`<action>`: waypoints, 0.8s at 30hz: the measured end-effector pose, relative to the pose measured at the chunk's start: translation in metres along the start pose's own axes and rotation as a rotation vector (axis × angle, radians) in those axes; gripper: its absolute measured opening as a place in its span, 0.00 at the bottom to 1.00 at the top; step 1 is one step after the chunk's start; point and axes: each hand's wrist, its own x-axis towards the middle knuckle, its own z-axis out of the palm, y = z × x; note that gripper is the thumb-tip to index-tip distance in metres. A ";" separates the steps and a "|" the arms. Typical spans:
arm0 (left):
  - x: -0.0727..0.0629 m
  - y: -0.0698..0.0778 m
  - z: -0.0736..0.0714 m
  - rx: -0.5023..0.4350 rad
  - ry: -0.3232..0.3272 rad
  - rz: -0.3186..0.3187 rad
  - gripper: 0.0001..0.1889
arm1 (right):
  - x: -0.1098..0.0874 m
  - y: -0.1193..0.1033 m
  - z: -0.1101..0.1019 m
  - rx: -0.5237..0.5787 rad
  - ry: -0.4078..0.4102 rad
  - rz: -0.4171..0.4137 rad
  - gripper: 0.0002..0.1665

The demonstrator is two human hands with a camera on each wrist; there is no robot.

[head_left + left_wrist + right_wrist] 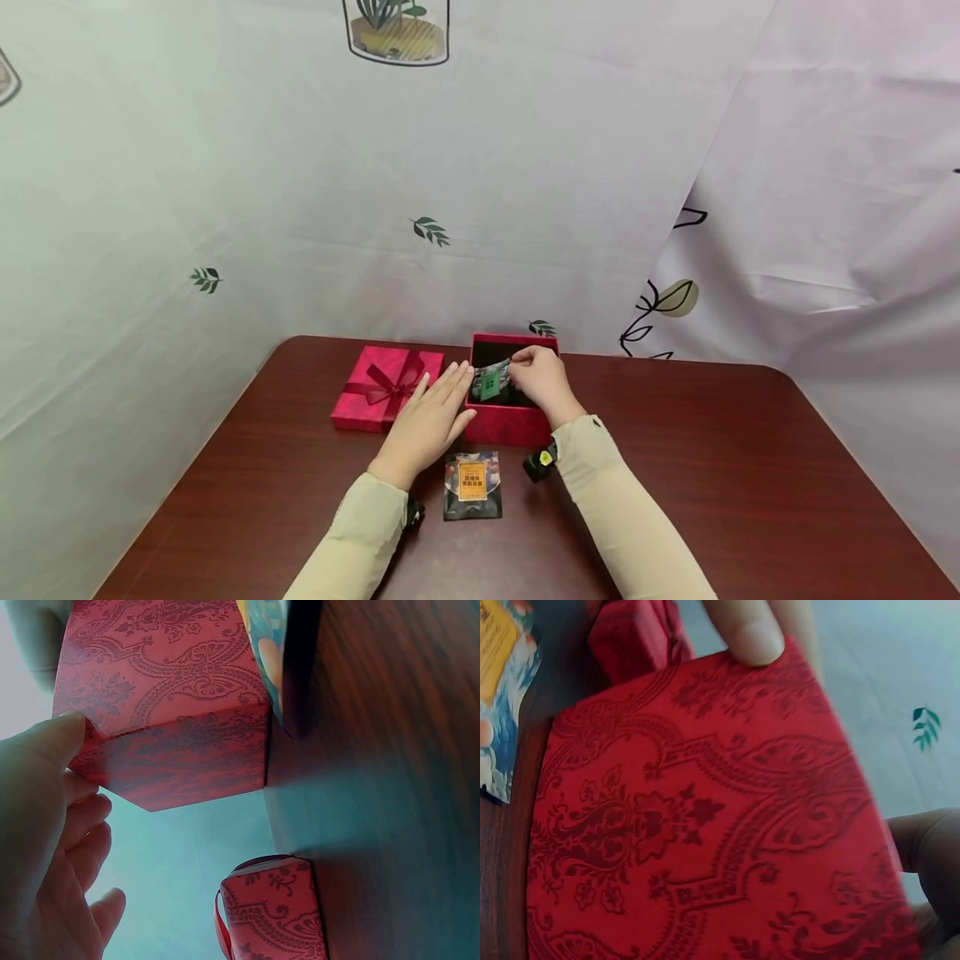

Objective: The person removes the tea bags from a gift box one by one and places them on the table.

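Observation:
A red patterned gift box (510, 425) stands without its lid at the far side of the table, its inside dark. My right hand (543, 383) reaches over its opening and pinches the right edge of a dark sachet with a green label (491, 381). The sachet lies tilted at the box's opening. Along the box's left rim rests my left hand (427, 421), fingers extended. Its thumb (64, 733) touches the front left corner in the left wrist view. How deep the right fingertips reach is hidden.
Left of the box lies its red lid (371, 375) with a dark red ribbon bow, partly behind the left hand. A second dark sachet with an orange label (472, 483) lies flat on the brown table (697, 467) between the forearms. A pale printed curtain (315, 167) hangs behind.

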 end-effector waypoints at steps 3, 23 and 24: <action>0.000 0.000 0.000 -0.003 0.003 0.008 0.35 | 0.002 0.002 0.002 -0.038 -0.006 0.023 0.13; 0.000 -0.001 0.001 -0.010 0.001 0.011 0.34 | 0.007 0.006 0.008 -0.036 -0.061 0.017 0.12; 0.000 -0.001 0.002 -0.009 0.000 0.009 0.34 | 0.007 0.006 0.008 -0.034 -0.064 0.014 0.12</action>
